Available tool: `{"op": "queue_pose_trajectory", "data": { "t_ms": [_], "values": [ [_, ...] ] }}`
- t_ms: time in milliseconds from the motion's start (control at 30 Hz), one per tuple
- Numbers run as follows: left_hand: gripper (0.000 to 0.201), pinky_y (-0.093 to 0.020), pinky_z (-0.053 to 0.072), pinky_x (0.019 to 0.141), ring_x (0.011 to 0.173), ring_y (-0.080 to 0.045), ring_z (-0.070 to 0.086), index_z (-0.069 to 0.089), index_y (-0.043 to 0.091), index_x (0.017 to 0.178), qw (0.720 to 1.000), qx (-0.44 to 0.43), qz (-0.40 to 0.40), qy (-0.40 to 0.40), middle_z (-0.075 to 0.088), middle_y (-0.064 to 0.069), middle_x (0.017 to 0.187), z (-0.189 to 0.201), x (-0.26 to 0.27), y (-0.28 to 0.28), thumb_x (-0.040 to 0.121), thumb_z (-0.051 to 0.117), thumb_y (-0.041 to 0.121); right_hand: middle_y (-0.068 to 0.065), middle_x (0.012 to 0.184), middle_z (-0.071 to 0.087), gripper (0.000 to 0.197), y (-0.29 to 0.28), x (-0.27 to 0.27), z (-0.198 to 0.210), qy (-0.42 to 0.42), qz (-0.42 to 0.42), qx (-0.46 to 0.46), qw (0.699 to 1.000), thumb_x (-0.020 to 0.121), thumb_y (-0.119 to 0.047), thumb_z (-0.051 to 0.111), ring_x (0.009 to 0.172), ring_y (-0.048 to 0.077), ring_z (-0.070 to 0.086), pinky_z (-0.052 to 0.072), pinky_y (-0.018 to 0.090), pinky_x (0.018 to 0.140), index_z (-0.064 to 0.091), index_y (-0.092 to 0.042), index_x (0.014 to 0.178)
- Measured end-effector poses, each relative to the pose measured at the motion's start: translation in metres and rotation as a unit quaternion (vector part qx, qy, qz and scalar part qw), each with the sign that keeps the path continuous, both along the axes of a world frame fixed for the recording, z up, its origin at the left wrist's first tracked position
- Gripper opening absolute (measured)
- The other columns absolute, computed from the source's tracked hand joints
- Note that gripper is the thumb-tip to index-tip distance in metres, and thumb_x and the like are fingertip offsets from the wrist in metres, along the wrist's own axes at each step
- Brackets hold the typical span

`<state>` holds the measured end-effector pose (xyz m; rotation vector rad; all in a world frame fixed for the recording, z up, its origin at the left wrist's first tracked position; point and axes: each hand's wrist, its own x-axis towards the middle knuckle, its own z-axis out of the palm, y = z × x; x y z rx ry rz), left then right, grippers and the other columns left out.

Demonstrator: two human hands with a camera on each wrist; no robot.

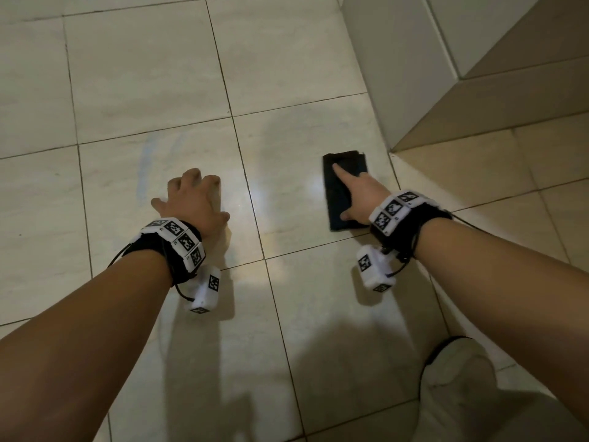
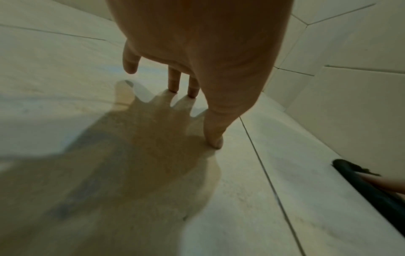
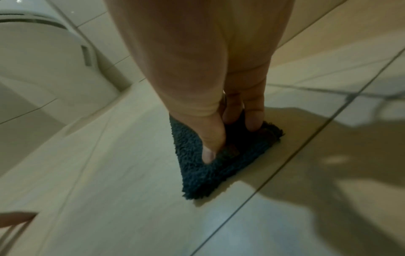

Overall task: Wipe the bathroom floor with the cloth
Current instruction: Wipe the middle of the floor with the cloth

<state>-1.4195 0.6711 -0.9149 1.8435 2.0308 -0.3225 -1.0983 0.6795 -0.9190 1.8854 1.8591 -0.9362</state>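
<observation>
cloth [image 1: 342, 189] pinned flat on the floor [image 1: 143, 90] under the right hand [image 1: 358, 196], fingers straight and pressing down on it

its long axis runs away from the person, close to the wall corner [image 1: 393, 145]. left hand [image 1: 192, 200] is propped on bare tile well apart, spread fingertips down, holding nothing, so right does the wiping imo. no readable labels, just marker squares on the wristbands [image 1: 393, 208].

right hand [image 1: 358, 199] flat on dark cloth [image 1: 342, 193] — left hand [image 1: 194, 202] fingertips on floor tiles [image 1: 143, 74]
</observation>
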Motion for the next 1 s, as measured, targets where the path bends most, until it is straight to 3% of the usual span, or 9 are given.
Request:
{"op": "queue_pose_trajectory", "data": {
  "t_ms": [200, 433, 700, 1000],
  "values": [
    [0.066, -0.06, 0.03, 0.101, 0.139, -0.026, 0.024, 0.04, 0.04, 0.135, 1.0, -0.001, 0.004, 0.0, 0.025, 0.005, 0.153, 0.002, 0.003, -0.002, 0.078, 0.072, 0.045, 0.023, 0.133, 0.043, 0.115, -0.006, 0.059, 0.002, -0.051, -0.03, 0.005, 0.998, 0.079, -0.027, 0.082, 0.114, 0.038, 0.053, 0.048, 0.038, 0.092, -0.003, -0.04, 0.156],
    [0.064, -0.057, 0.029, 0.098, 0.137, -0.025, 0.026, 0.04, 0.039, 0.135, 1.0, 0.013, -0.01, 0.013, 0.03, 0.005, 0.148, 0.001, 0.002, -0.003, 0.079, 0.07, 0.047, 0.024, 0.135, 0.039, 0.113, -0.007, 0.057, 0.009, -0.079, -0.004, -0.011, 0.997, 0.083, -0.029, 0.078, 0.109, 0.036, 0.054, 0.047, 0.034, 0.084, -0.009, -0.037, 0.156],
    [0.062, -0.054, 0.03, 0.098, 0.134, -0.026, 0.027, 0.044, 0.038, 0.132, 1.0, 0.021, -0.003, 0.0, 0.031, 0.004, 0.146, -0.001, 0.002, -0.002, 0.077, 0.073, 0.044, 0.02, 0.141, 0.035, 0.112, -0.022, -0.031, 0.011, -0.02, 0.077, -0.01, 0.997, 0.084, -0.026, 0.077, 0.113, 0.036, 0.055, 0.05, 0.04, 0.094, -0.007, -0.035, 0.156],
    [0.061, -0.056, 0.03, 0.099, 0.136, -0.027, 0.025, 0.043, 0.037, 0.134, 1.0, 0.022, -0.02, -0.003, 0.027, 0.002, 0.15, -0.003, -0.002, -0.003, 0.079, 0.07, 0.046, 0.019, 0.137, 0.031, 0.104, -0.012, -0.125, 0.0, 0.025, 0.125, -0.002, 0.992, 0.087, -0.024, 0.071, 0.108, 0.035, 0.055, 0.052, 0.041, 0.09, -0.005, -0.034, 0.157]
  ]
}}
